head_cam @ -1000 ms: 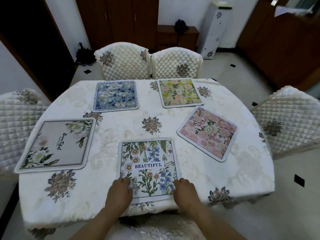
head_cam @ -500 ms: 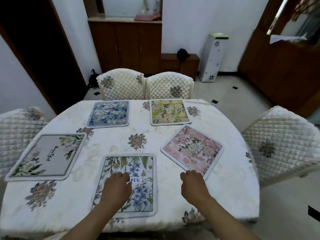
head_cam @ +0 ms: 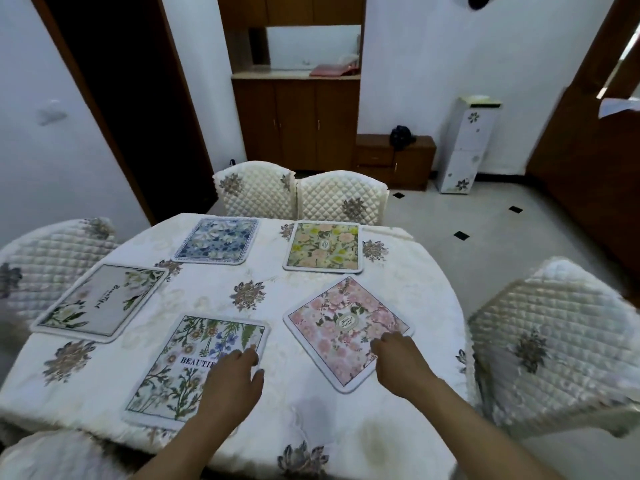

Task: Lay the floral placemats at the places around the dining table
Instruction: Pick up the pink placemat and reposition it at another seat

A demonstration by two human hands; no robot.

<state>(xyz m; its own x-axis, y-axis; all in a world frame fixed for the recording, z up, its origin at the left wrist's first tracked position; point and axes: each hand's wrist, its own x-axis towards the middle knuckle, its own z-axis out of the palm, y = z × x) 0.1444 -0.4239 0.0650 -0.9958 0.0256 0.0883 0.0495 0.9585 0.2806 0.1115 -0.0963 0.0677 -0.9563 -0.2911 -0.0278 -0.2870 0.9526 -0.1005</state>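
Note:
Several floral placemats lie flat on the oval dining table (head_cam: 398, 292). The white "BEAUTIFUL" wildflower mat (head_cam: 187, 365) lies at the near edge. My left hand (head_cam: 232, 379) rests over its right side, fingers loosely curled, gripping nothing. The pink blossom mat (head_cam: 332, 327) lies skewed at the near right. My right hand (head_cam: 398, 355) covers its near right edge with fingers curled down; a grip cannot be made out. A grey-white mat (head_cam: 100, 303) lies at the left. A blue mat (head_cam: 218, 245) and a yellow-green mat (head_cam: 323, 245) lie at the far side.
Quilted cream chairs ring the table: two at the far side (head_cam: 256, 188) (head_cam: 343, 199), one left (head_cam: 48, 258), one right (head_cam: 550, 341), one below me (head_cam: 59, 455). A brown cabinet (head_cam: 298, 116) and a white floral dispenser (head_cam: 467, 143) stand at the back wall.
My view has tilted up and shifted right. Both hands left the "BEAUTIFUL" mat's near edge; the right one moved onto the pink mat, the left one to the wildflower mat's right side.

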